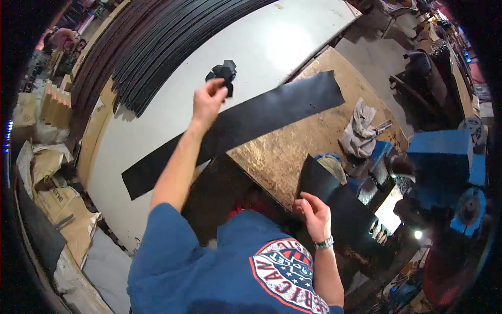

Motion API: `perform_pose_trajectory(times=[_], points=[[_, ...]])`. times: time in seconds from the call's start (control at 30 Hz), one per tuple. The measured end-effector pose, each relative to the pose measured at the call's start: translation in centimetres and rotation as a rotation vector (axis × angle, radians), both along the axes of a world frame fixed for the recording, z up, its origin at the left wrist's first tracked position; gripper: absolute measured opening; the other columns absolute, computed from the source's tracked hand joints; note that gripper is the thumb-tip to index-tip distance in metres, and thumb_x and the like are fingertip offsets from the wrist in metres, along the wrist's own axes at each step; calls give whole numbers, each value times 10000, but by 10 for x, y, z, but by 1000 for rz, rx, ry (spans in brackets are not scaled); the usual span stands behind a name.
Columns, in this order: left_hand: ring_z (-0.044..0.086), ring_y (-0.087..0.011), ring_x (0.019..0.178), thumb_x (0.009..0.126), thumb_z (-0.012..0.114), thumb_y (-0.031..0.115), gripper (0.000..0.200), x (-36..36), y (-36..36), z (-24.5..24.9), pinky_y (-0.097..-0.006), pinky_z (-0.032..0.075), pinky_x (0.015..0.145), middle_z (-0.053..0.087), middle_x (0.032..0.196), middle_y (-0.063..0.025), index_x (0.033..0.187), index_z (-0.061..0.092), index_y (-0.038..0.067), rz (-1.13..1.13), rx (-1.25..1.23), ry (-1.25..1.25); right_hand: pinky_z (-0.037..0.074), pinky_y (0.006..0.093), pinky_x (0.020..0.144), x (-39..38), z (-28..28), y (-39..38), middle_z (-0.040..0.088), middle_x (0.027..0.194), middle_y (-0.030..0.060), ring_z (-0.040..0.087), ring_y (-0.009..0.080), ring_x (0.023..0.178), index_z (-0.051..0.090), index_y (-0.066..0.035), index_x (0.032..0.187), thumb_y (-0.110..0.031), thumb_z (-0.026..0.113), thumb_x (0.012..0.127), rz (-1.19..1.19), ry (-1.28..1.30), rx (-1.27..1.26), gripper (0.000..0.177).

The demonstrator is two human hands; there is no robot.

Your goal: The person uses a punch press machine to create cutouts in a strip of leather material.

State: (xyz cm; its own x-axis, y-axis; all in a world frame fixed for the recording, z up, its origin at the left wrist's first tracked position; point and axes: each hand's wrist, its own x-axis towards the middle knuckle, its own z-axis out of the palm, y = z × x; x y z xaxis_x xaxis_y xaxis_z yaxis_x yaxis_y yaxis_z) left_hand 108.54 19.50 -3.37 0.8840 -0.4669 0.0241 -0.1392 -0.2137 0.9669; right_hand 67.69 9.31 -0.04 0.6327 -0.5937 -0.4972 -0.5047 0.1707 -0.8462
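My left hand [209,100] reaches over the white table, thumb and fingers pinched at a small black leather-like piece [229,90]. Just beyond the fingertips lies a little pile of similar dark cut pieces [222,69]. Under my left wrist a long, flat black strip [261,112] stretches across the white table and the wooden board. My right hand [315,215], with a watch at the wrist, is closed at the near corner of another black strip [320,180]. That second strip runs right toward a blue machine [439,157]; the fingers partly hide its corner.
Long dark strips [157,47] are stacked along the far left of the white table [272,39]. A crumpled grey rag [360,128] lies on the worn wooden board [272,157]. A lit lamp [418,234] shines by the machine. Torn paper sacks [60,201] are at left.
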Motion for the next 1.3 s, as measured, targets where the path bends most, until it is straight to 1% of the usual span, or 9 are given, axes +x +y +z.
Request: perform_pose_trajectory(times=[0.07,0.13,0.27,0.3,0.4,0.57,0.77,1.0,1.3], points=[[647,-171,708,829,720,148,383,60,0,-21,-307,528,657,676,811,-76,1163,644,-24,-43,110,71,535,261,787,-1,-3,3,740,961,111,689,132,859,646,49,1163,-141,616,958,-46,24,15,281],[666,-271,864,773,770,235,458,83,10,-39,-379,536,798,684,934,-144,1136,640,-12,78,653,-213,533,259,785,0,0,3,740,962,110,690,130,858,649,47,1159,-138,630,950,-56,58,4,279],[615,-327,1031,729,792,296,483,83,27,-73,-421,489,911,643,1066,-182,1091,635,18,66,617,-391,539,326,788,8,9,-1,722,949,153,702,247,867,665,30,1109,-99,648,917,130,69,-437,233],[607,-322,1045,733,789,294,468,85,29,-77,-419,483,919,635,1081,-178,1085,635,25,88,588,-375,496,403,904,9,19,-7,700,1045,178,663,327,1001,666,5,1116,-68,657,874,326,127,-662,253],[602,-302,1023,754,789,320,473,66,21,-56,-418,477,902,631,1077,-170,1096,635,32,94,568,-299,251,512,1148,41,63,-11,516,1399,131,387,301,1391,591,-22,1219,-82,578,851,630,309,-1048,373],[577,-185,824,836,780,299,413,26,15,-66,-319,474,759,621,925,-94,1066,637,-13,-100,438,-419,180,530,1200,15,62,-10,505,1438,134,306,273,1454,661,22,1114,-157,540,823,703,311,-1188,362],[527,-93,745,868,735,124,238,-134,-36,-11,-257,450,684,593,865,-17,1030,625,-11,-460,181,-139,137,526,1207,-20,65,-5,526,1415,136,301,308,1447,684,13,1085,-177,562,810,668,364,-1145,356],[573,-126,781,842,710,40,165,-288,-71,48,-270,470,722,606,886,-43,991,641,21,-839,67,-84,391,341,899,-86,71,0,633,993,44,521,203,1071,706,-93,838,-182,614,751,663,468,-1110,154],[601,-136,817,857,685,35,128,-397,-83,55,-267,490,710,597,909,-40,978,644,27,-793,114,-265,400,325,851,-220,82,-9,671,818,29,555,203,971,737,-140,701,-216,632,749,628,362,-1127,138]])
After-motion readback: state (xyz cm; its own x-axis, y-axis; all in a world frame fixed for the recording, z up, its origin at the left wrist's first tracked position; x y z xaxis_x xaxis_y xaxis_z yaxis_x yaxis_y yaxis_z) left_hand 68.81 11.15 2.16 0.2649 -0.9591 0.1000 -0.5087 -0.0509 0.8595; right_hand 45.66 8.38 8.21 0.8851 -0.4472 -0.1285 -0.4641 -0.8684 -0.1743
